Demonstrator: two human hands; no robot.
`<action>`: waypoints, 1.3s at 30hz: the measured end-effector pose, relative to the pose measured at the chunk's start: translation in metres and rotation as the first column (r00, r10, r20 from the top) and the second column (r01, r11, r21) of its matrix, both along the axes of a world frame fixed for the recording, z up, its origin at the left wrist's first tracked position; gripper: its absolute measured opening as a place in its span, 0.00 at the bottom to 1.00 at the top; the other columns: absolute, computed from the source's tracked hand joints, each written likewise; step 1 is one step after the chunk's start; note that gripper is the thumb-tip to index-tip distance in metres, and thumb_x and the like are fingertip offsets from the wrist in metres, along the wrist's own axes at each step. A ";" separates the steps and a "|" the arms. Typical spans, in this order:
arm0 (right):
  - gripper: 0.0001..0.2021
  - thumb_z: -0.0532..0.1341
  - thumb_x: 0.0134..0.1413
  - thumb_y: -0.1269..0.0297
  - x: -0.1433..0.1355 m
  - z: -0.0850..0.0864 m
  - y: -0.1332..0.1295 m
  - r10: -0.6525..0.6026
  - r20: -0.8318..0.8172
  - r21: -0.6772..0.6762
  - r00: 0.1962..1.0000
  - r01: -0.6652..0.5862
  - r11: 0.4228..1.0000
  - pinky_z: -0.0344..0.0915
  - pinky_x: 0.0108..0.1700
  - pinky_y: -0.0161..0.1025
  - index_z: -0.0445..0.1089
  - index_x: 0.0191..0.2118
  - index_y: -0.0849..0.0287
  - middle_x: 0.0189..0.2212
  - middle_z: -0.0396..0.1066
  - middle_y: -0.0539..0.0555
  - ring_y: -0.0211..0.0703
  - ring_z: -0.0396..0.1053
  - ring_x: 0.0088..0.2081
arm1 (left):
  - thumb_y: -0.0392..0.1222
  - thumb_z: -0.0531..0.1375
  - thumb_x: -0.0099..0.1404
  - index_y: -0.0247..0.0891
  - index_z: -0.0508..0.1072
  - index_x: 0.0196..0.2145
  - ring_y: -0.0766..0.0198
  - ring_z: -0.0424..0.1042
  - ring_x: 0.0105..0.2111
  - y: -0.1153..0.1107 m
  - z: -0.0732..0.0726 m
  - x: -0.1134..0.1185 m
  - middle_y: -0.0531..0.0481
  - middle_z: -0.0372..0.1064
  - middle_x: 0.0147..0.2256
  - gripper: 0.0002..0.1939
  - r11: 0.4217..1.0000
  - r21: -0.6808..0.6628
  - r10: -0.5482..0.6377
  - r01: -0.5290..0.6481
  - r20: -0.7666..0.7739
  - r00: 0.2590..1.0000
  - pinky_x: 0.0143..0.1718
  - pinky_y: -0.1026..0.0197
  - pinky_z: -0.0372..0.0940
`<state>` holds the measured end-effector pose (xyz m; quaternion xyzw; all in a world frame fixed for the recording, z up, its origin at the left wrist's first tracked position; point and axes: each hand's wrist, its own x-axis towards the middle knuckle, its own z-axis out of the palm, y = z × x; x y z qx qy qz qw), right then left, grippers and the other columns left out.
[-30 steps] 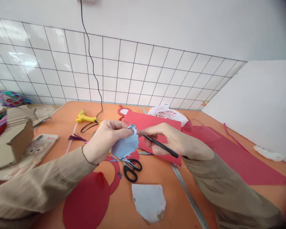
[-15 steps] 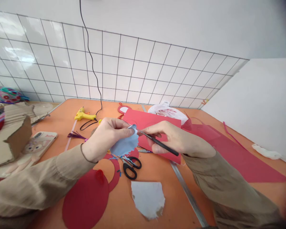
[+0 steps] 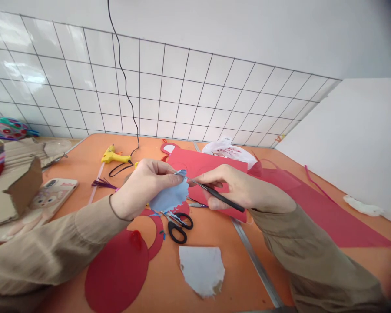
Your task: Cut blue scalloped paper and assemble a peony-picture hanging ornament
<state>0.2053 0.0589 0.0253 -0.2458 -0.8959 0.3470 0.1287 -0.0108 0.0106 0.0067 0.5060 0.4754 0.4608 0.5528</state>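
My left hand (image 3: 146, 184) pinches the top edge of a light blue piece (image 3: 171, 195) with a jagged rim, held above the table. In my right hand (image 3: 234, 189) is a slim black-handled tool (image 3: 223, 199); its metal tip points left, close to the blue piece's upper edge. Whether the tip touches the piece cannot be made out. Below the blue piece lie black-handled scissors (image 3: 178, 230), with blue scraps around their blades.
A yellow glue gun (image 3: 115, 156) lies at the back left, a phone (image 3: 57, 191) and cardboard (image 3: 13, 191) at left. Red sheets (image 3: 306, 204), a plastic bag (image 3: 230, 152), a red disc (image 3: 117, 274) and a whitish scrap (image 3: 202, 269) lie on the orange table (image 3: 241, 287).
Both hands keep nearly the same pose and grips. The blue piece has shifted very slightly left, and the whole view has moved a little.
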 end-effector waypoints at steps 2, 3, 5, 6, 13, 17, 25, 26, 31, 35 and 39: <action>0.16 0.66 0.52 0.55 0.000 0.000 0.000 -0.010 0.029 -0.032 1.000 0.011 0.999 0.44 0.24 0.35 0.62 0.24 0.58 0.20 0.48 0.44 0.34 0.44 0.24 | 0.39 0.67 0.50 0.34 0.79 0.23 0.71 0.60 0.12 0.001 -0.001 0.001 0.52 0.68 0.15 0.05 1.000 -0.006 0.007 -0.007 0.004 1.000 0.11 0.68 0.53; 0.16 0.66 0.52 0.55 0.000 0.001 0.000 -0.013 0.045 -0.048 0.999 0.015 0.999 0.44 0.24 0.35 0.61 0.24 0.58 0.20 0.48 0.44 0.34 0.44 0.24 | 0.39 0.67 0.50 0.33 0.79 0.23 0.71 0.61 0.12 0.001 -0.001 0.001 0.52 0.69 0.15 0.05 1.000 -0.008 0.010 -0.010 0.007 1.000 0.12 0.68 0.54; 0.18 0.66 0.52 0.56 0.000 0.001 0.000 -0.016 0.042 -0.052 0.999 0.018 0.998 0.43 0.24 0.34 0.58 0.23 0.57 0.20 0.47 0.44 0.33 0.43 0.24 | 0.39 0.68 0.50 0.33 0.79 0.23 0.70 0.63 0.13 0.002 -0.002 0.001 0.50 0.71 0.17 0.05 1.000 -0.011 0.010 -0.010 0.013 1.000 0.13 0.68 0.56; 0.18 0.66 0.52 0.57 0.000 0.002 0.000 -0.014 0.041 -0.054 0.999 0.016 0.998 0.43 0.24 0.34 0.57 0.23 0.57 0.20 0.47 0.44 0.33 0.43 0.24 | 0.39 0.68 0.50 0.33 0.80 0.23 0.69 0.64 0.14 0.002 -0.002 0.001 0.50 0.71 0.17 0.05 1.000 -0.012 0.008 -0.008 0.017 1.000 0.13 0.68 0.57; 0.18 0.66 0.51 0.56 0.000 0.004 -0.001 -0.025 0.061 -0.062 0.998 0.029 0.998 0.44 0.23 0.33 0.58 0.23 0.58 0.20 0.47 0.44 0.33 0.44 0.24 | 0.38 0.66 0.52 0.33 0.78 0.21 0.72 0.61 0.12 0.002 0.000 0.001 0.52 0.68 0.15 0.06 1.000 -0.024 -0.005 0.005 0.015 1.000 0.11 0.70 0.53; 0.18 0.66 0.51 0.56 0.000 0.005 -0.002 -0.021 0.057 -0.069 0.998 0.025 0.997 0.44 0.23 0.33 0.59 0.24 0.58 0.20 0.47 0.43 0.33 0.44 0.24 | 0.38 0.66 0.52 0.33 0.78 0.20 0.71 0.61 0.12 0.002 -0.001 0.001 0.51 0.68 0.15 0.07 0.999 -0.032 -0.025 0.027 0.051 0.998 0.11 0.69 0.53; 0.16 0.66 0.53 0.55 0.000 0.005 0.000 0.015 0.036 -0.066 0.999 -0.012 0.998 0.45 0.24 0.33 0.62 0.25 0.59 0.21 0.47 0.43 0.33 0.44 0.24 | 0.38 0.66 0.51 0.33 0.76 0.17 0.72 0.60 0.12 0.003 -0.003 0.000 0.51 0.66 0.14 0.08 0.998 -0.056 -0.020 0.026 0.093 0.995 0.12 0.70 0.51; 0.16 0.66 0.53 0.55 0.000 0.005 0.000 0.013 0.037 -0.061 0.999 -0.011 0.998 0.45 0.24 0.34 0.61 0.25 0.59 0.21 0.47 0.43 0.33 0.44 0.24 | 0.38 0.67 0.51 0.33 0.76 0.18 0.71 0.60 0.12 0.003 -0.003 0.000 0.51 0.66 0.14 0.08 0.998 -0.059 -0.018 0.024 0.094 0.995 0.12 0.70 0.51; 0.22 0.66 0.53 0.55 0.001 0.002 0.000 0.017 0.008 -0.007 1.000 -0.017 1.000 0.42 0.24 0.34 0.53 0.22 0.57 0.21 0.45 0.43 0.32 0.42 0.24 | 0.38 0.66 0.51 0.32 0.78 0.19 0.72 0.60 0.12 0.003 -0.004 0.000 0.51 0.67 0.15 0.07 0.998 -0.060 -0.025 0.032 0.115 0.993 0.12 0.70 0.51; 0.20 0.65 0.54 0.55 0.001 0.001 0.000 0.018 0.007 0.012 1.000 -0.018 1.000 0.43 0.24 0.34 0.55 0.23 0.58 0.21 0.45 0.44 0.33 0.42 0.24 | 0.37 0.66 0.51 0.31 0.79 0.21 0.71 0.63 0.14 0.003 -0.004 -0.001 0.49 0.70 0.17 0.06 0.998 -0.062 -0.024 0.032 0.127 0.992 0.13 0.70 0.54; 0.18 0.65 0.53 0.52 0.001 0.001 0.000 -0.008 0.038 0.009 0.999 0.007 1.000 0.44 0.24 0.35 0.61 0.23 0.59 0.21 0.45 0.44 0.33 0.43 0.24 | 0.36 0.65 0.53 0.32 0.76 0.17 0.73 0.60 0.12 0.003 -0.001 0.000 0.51 0.66 0.14 0.09 0.997 -0.069 -0.029 0.039 0.134 0.991 0.12 0.70 0.52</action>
